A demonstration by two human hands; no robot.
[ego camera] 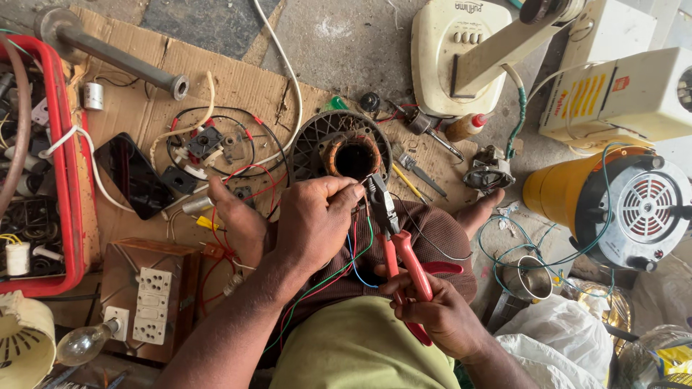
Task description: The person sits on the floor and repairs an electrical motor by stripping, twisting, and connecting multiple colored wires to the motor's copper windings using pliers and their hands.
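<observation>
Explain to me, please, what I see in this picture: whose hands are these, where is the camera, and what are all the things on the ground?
The camera sits on a person's head and looks down, so you see that person's own two arms and lap. The left hand pinches thin wires at the edge of an electric motor winding, a round part with copper coils. The right hand grips red-handled pliers, whose tip meets those wires. Coloured wires, red, green and blue, run down over the lap.

The work lies on a sheet of cardboard on the ground. On it are a black phone, a metal pipe and a wooden switch board with a light bulb beside it. At left stands a red crate of parts. At right is a yellow motor housing.
</observation>
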